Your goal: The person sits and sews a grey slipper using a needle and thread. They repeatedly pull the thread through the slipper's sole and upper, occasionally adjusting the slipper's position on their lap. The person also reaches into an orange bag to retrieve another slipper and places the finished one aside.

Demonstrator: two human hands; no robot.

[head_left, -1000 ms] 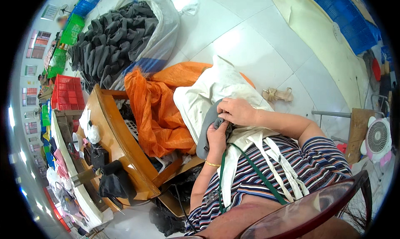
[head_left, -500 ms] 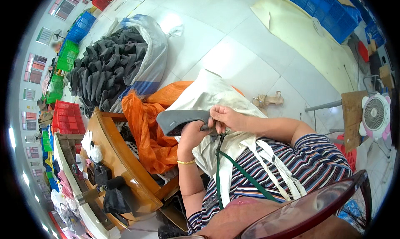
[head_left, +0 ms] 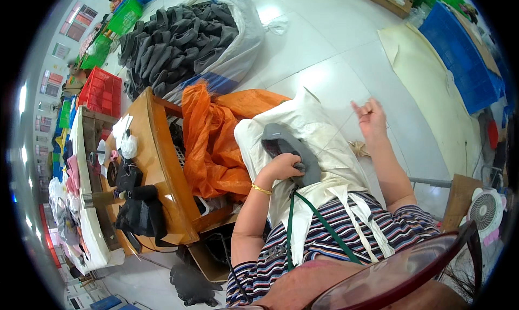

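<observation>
- Routing the narrow dark-green cord (head_left: 319, 213) at the waist free of the work should avoid a snag
- Locate the curved, hollow dark-grey fabric piece (head_left: 308, 157) on the off-white cloth apron (head_left: 338, 161) over the lap, lying at a slant with one end toward the upper left
- Left hand (head_left: 283, 167): thumb and fingers clamped on the near edge of the grey piece; a firm pinch should prevent twisting, while excess force could crease the fabric
- Right hand (head_left: 371, 118): raised well apart from the piece, out to the right, fingers curled; whether it holds anything fine cannot be told
- Judged by the raised arm, the step appears to be a drawing-out stroke; an even pull suits it, and a jerk could pucker the edge
- Avoid the crumpled orange woven-plastic sheet (head_left: 208, 148), left of the lap
- Use the heap of similar dark-grey fabric pieces (head_left: 178, 42) in the white-and-blue plastic sack (head_left: 251, 45) beyond as shape reference
</observation>
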